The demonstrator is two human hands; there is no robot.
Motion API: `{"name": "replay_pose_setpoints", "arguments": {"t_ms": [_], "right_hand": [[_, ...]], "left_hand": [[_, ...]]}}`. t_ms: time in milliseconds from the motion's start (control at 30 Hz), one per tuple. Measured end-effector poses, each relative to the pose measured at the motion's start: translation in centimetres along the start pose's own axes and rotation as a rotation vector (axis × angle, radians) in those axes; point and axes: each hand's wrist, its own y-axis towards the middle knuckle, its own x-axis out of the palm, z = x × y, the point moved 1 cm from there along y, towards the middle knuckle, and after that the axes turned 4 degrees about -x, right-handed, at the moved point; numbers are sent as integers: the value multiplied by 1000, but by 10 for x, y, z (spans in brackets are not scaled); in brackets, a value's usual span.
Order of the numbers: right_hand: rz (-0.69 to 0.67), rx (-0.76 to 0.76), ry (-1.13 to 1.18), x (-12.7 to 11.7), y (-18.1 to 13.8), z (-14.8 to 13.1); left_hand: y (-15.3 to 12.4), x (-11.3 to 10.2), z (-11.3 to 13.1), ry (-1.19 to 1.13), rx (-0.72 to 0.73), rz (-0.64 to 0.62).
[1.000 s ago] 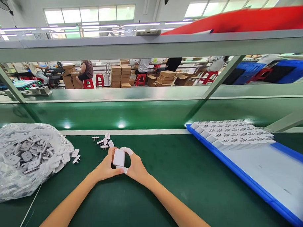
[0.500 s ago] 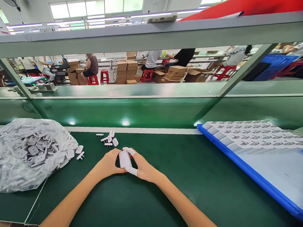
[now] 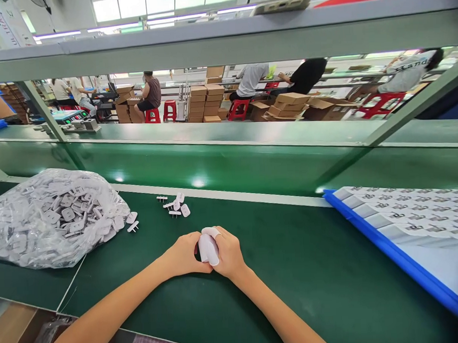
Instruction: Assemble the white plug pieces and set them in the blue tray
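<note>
White charger body (image 3: 208, 248) sits pinched between both hands — left hand (image 3: 185, 254) and right hand (image 3: 229, 252) pressed together around it, low over the green table (image 3: 292, 269), near loose plug parts (image 3: 174, 205).

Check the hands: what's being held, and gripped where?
Both hands hold one small white charger body between them: left hand on its left side, right hand on its right, white-covered fingertips wrapped over the top.

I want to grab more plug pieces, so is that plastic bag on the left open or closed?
Open. The plastic bag gapes on its right side, and two plug pieces lie spilled on the green table by it.
</note>
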Motion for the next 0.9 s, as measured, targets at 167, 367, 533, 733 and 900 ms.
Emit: {"name": "replay_pose_setpoints", "arguments": {"t_ms": [167,367,533,733,900], "right_hand": [[33,-27,86,-4,6,-7],[54,50,91,-2,11,-17],[102,0,64,-11,11,-13],[64,2,65,-16,11,-13],[-16,92,29,-2,2,-5]], "left_hand": [[0,-2,0,46,120,151],[0,-1,0,193,307,297],[-4,9,12,186,210,299],[-6,16,13,139,110,259],[-2,14,-3,237,58,267]]}}
